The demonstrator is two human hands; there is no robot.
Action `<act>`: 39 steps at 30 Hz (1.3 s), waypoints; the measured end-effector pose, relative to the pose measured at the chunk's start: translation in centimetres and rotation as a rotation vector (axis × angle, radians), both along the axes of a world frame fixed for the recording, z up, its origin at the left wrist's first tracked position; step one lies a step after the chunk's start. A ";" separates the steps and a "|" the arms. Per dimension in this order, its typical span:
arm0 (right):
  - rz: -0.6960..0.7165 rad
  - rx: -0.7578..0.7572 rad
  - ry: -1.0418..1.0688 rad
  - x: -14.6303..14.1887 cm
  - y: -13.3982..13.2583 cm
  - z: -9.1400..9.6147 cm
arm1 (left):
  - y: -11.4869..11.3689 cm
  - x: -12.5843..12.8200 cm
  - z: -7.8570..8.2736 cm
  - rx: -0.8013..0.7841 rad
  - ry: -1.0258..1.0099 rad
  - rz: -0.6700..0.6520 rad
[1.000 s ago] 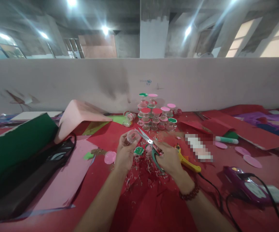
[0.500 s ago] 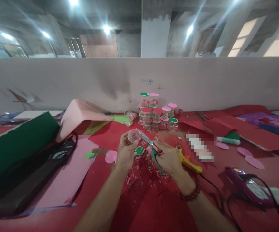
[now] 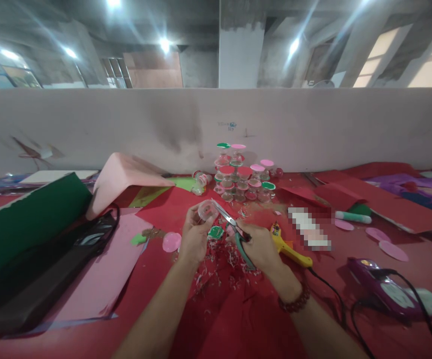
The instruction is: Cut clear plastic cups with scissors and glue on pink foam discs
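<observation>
1. Clear round piece [image 3: 205,211]: it is in the left hand [image 3: 195,234], above the red table [image 3: 204,324], at the upper side of the fingers. The thumb and the fingers pinch it by its edge, so the hand is not spread.

2. The right hand [image 3: 261,247] is wrapped around the green handles of the scissors [image 3: 231,221]. A dark red bead bracelet [image 3: 294,300] is on this wrist.

3. The clear round piece is therefore to the left of the right hand and well apart from its fingers; only the scissors reach across between them. The blades lie close together, and their tips are at the right edge of the piece. I cannot tell if they touch it.

4. Below and between the two hands, a green disc [image 3: 215,232] lies near thin paper scraps [image 3: 234,264]. A pink disc [image 3: 171,242] lies to the left of the left hand.

5. Just beside the right hand, on its right, there is a yellow glue gun [image 3: 294,255].

6. Beyond both hands, near the wall [image 3: 126,119], stand stacked clear pieces [image 3: 241,183] with red, pink and green tops.
</observation>
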State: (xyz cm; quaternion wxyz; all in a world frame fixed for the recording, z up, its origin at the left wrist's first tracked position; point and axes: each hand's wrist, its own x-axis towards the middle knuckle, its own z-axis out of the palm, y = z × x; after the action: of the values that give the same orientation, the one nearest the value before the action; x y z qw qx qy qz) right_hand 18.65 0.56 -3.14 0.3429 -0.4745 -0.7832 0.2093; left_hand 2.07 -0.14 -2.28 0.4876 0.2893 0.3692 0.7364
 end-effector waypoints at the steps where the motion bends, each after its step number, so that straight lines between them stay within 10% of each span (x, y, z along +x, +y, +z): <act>1: 0.025 -0.038 0.037 -0.1 0.0 0.0 | 0.0 -0.1 -0.1 0.003 0.001 0.000; 15: 0.327 -1.006 0.755 -0.5 -0.8 1.0 | 0.1 0.1 0.1 0.005 0.058 0.044; 25: -0.145 0.058 -0.006 -0.5 -0.5 0.4 | 0.0 -0.1 -0.1 0.060 -0.013 -0.058; 39: 0.019 -0.079 0.132 -0.5 0.1 -0.4 | 0.0 0.0 0.0 -0.004 -0.048 -0.043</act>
State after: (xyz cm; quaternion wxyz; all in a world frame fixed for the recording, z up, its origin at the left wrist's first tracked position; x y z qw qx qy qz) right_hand 18.10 0.62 -3.51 0.3729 -0.4652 -0.7546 0.2741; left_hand 2.07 -0.13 -2.28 0.5126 0.2786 0.3526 0.7316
